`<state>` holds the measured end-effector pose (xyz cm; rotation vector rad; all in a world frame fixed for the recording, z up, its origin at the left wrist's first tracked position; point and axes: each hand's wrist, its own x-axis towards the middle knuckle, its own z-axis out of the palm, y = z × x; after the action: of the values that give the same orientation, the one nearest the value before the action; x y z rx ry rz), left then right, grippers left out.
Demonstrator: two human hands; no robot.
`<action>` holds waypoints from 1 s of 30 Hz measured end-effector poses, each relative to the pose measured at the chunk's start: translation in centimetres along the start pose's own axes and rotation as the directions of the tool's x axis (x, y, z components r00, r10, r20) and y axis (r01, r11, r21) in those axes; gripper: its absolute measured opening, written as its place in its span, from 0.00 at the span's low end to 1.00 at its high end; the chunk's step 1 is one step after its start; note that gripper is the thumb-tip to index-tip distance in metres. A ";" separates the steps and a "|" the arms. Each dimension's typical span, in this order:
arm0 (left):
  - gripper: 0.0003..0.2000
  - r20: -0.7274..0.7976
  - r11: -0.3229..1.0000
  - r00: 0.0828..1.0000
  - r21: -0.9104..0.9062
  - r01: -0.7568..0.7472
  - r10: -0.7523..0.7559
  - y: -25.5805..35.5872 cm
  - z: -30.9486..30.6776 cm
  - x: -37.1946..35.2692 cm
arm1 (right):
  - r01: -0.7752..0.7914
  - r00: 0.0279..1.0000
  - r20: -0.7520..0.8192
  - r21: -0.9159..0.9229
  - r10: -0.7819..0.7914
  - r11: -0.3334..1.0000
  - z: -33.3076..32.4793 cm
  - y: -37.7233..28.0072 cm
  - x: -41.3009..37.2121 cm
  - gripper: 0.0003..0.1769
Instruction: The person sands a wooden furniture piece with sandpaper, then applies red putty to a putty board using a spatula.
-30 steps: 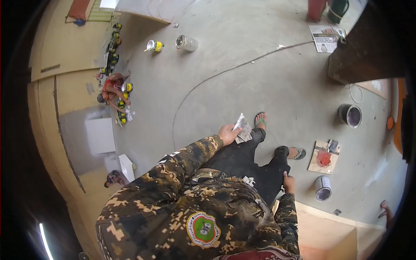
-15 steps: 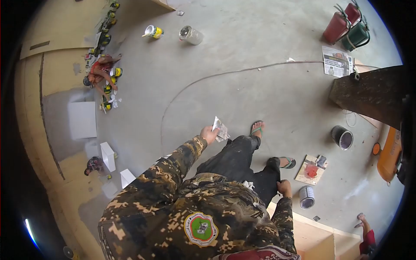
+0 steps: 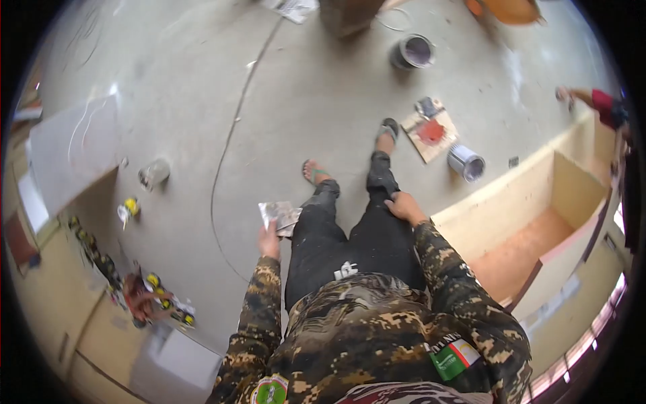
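Observation:
My left hand (image 3: pixel 269 241) is closed on a flat, smudged grey-white sheet (image 3: pixel 281 217), held out beside my left thigh. My right hand (image 3: pixel 406 207) pinches the cloth of my dark trousers (image 3: pixel 382 232) at the right leg, fingers curled in. Ahead of that hand on the floor lies a board with a red paint smear (image 3: pixel 431 131) and a dark block (image 3: pixel 427 106) at its corner. Next to the board, a metal can (image 3: pixel 465 163) rests near the wooden box.
An open wooden box (image 3: pixel 518 249) stands close on my right. A dark-rimmed bucket (image 3: pixel 412 52) and a post (image 3: pixel 348 15) are ahead. A cable (image 3: pixel 229 138) curves over the floor. People work at the left (image 3: pixel 139 296) and far right (image 3: pixel 605 108); a clear container (image 3: pixel 154 174) stands left.
My view has swung to the right, bringing the wooden box into fuller sight. My feet have shifted in a step. The sheet stays in my left hand and my right hand stays at the trouser leg.

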<state>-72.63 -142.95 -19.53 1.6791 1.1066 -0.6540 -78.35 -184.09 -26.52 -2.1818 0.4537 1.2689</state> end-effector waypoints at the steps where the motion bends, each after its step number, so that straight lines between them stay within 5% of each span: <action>1: 0.17 0.028 1.000 1.000 0.025 -0.001 0.000 0.6 0.8 -0.6 | -0.030 1.000 -0.008 0.022 0.030 0.999 -0.5 0.4 0.2 0.23; 3: 0.17 0.061 1.000 0.998 0.022 0.017 -0.018 2.2 2.7 -1.5 | -0.114 0.977 -0.139 0.298 0.161 0.948 -1.5 1.8 1.3 0.24; 7: 0.18 0.153 0.999 0.987 0.034 0.041 -0.046 5.3 8.6 -4.4 | -0.183 0.939 -0.097 0.673 0.331 0.716 -3.2 7.3 5.6 0.24; 12: 0.15 0.148 0.974 0.970 0.148 0.169 -0.191 5.9 16.2 -7.7 | -0.183 0.928 -0.149 0.615 0.341 0.767 -2.1 17.4 10.4 0.20; 15: 0.15 0.200 0.989 0.971 0.089 0.117 -0.133 6.2 20.0 -8.8 | -0.222 0.861 -0.158 0.740 0.484 0.635 0.5 23.6 13.8 0.18; 17: 0.14 0.166 0.984 0.975 0.127 0.126 -0.146 6.7 21.5 -9.3 | -0.289 0.821 0.094 0.919 0.563 0.267 1.9 26.8 15.6 0.10; 21: 0.14 0.083 0.965 0.983 0.221 0.143 -0.165 8.2 22.5 -8.9 | -0.364 0.760 0.192 0.917 0.621 0.161 3.5 30.3 18.8 0.10; 24: 0.12 0.022 0.956 0.984 0.241 0.165 -0.175 9.0 22.5 -8.2 | -0.271 0.755 0.201 0.963 0.624 0.017 4.9 32.3 21.3 0.09; 27: 0.11 0.000 0.973 0.988 0.172 0.153 -0.155 9.6 23.3 -7.6 | -0.160 0.693 0.189 0.981 0.696 -0.108 6.3 34.1 23.9 0.18; 29: 0.11 0.000 0.969 0.992 0.215 0.122 -0.125 10.0 23.8 -7.3 | -0.308 0.605 0.168 0.951 0.778 0.034 6.6 35.3 25.7 0.40; 30: 0.11 -0.008 0.961 0.995 0.258 0.095 -0.096 10.0 23.7 -6.7 | -0.311 0.626 0.183 0.950 0.758 0.027 7.4 34.9 28.0 0.40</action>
<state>-64.84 -168.40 -18.51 1.8509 1.1423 -0.8957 -88.60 -206.90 -64.36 -1.0459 1.8831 0.4502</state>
